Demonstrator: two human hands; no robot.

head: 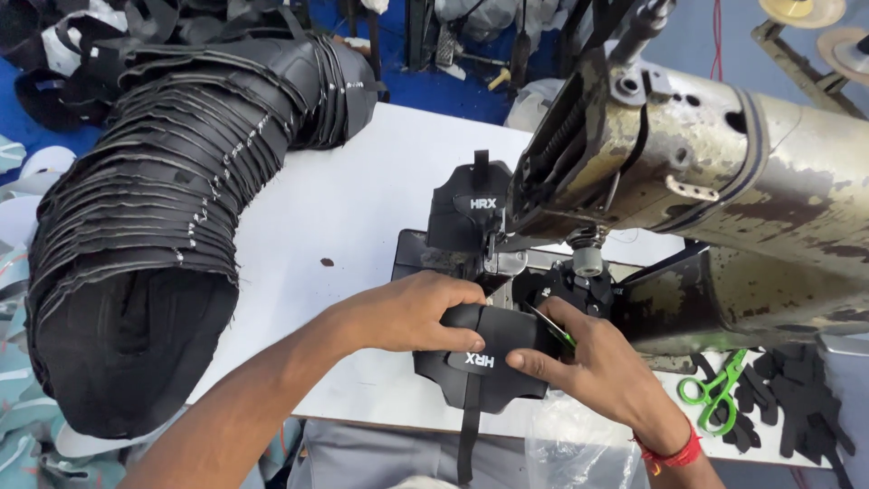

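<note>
Head view: the left hand (412,312) presses curled fingers onto a black shoe piece (484,358) lying on the white table (344,208) before the sewing machine (688,172). The right hand (593,362) pinches its edge. Green scissors (715,389) lie nearby.

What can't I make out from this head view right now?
- Needle point: hidden behind the sewing machine head.
- Black piece: top edge covered by the left hand and right hand.
- Strap end: cut off by the bottom edge.
- Stack of black pieces: count unreadable, layers overlap.
</note>
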